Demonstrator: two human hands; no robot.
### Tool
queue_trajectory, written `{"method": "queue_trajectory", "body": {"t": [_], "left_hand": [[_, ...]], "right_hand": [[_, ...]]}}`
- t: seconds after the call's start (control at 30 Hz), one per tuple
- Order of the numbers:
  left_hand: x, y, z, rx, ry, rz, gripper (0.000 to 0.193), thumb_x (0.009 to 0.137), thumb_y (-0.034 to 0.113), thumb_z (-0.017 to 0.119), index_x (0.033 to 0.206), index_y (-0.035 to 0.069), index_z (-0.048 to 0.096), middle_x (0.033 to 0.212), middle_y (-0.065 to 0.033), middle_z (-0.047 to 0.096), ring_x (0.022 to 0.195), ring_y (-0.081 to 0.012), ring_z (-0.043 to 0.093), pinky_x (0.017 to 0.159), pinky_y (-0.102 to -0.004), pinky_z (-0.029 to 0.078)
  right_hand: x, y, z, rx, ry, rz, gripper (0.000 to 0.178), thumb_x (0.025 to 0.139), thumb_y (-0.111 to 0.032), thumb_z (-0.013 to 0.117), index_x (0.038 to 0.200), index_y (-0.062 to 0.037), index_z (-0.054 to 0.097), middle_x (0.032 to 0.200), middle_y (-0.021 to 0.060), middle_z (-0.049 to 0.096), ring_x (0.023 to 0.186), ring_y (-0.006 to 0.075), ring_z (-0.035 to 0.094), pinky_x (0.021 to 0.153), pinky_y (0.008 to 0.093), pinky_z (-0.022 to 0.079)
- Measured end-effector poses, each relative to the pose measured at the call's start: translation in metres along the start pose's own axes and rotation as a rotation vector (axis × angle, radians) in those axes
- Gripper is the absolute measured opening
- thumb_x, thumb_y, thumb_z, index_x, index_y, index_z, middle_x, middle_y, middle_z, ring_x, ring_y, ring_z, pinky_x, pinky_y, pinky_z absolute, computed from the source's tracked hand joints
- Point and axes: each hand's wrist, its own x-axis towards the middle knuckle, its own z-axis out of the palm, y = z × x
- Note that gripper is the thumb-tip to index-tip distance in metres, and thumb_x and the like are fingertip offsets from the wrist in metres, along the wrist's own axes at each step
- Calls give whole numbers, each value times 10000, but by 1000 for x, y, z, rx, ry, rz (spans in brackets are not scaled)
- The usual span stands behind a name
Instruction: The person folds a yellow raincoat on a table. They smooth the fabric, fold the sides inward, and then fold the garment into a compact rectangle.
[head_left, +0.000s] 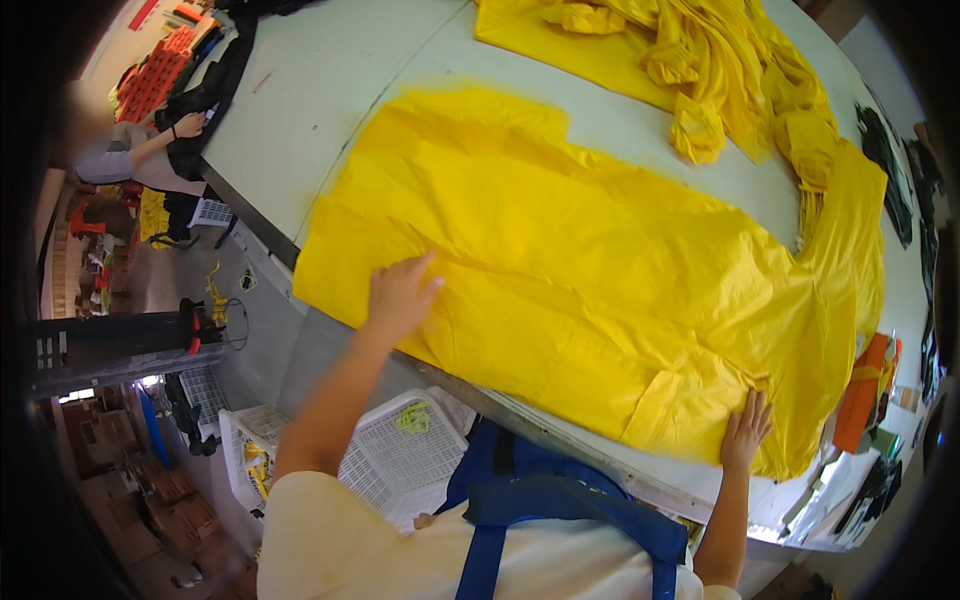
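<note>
A yellow waterproof coat (560, 250) lies spread over the white tabletop, its surface creased and a flap showing near the front edge. My left hand (400, 295) is on the coat's left part, slightly blurred, with its fingers stretched out and nothing seen in them. Farther right, my right hand (747, 430) rests on the fabric close to the table's near edge, fingers apart and flat. The coat's right end bends away toward the far side, where it meets a heap of more yellow fabric (690, 60).
White plastic baskets (400, 450) stand below the table's front edge at my left. A seated person's hand (188, 125) is by dark material at the far left corner. Orange items (865, 390) and dark pieces lie along the right side of the table (300, 90).
</note>
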Motion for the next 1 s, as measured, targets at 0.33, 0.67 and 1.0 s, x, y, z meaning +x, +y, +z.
{"method": "queue_trajectory", "body": {"t": [0.33,0.67,1.0], "left_hand": [[249,-122,-99,-752,428,-773,527,896,225,590,1343,6,414,1340,-206,486,1177,-359,508,1031,-434,369],[103,-79,-100,-1003,-201,-206,320,861,207,645,1103,13,567,983,-50,600,811,-125,551,725,-249,482],[144,-17,-93,-347,-365,39,372,801,267,682,1047,-1,606,945,-122,627,825,-262,564,782,-344,458]], "right_hand": [[10,7,5,-75,-36,-20,550,939,-259,394,1466,-135,295,1555,96,188,1439,354,82,1120,581,47],[2,17,22,-177,23,0,561,995,-414,258,1480,-132,234,1556,90,179,1437,353,89,1126,562,70],[7,25,28,-137,72,-8,548,987,-384,310,1475,-142,253,1553,87,191,1439,337,94,1130,556,59]]}}
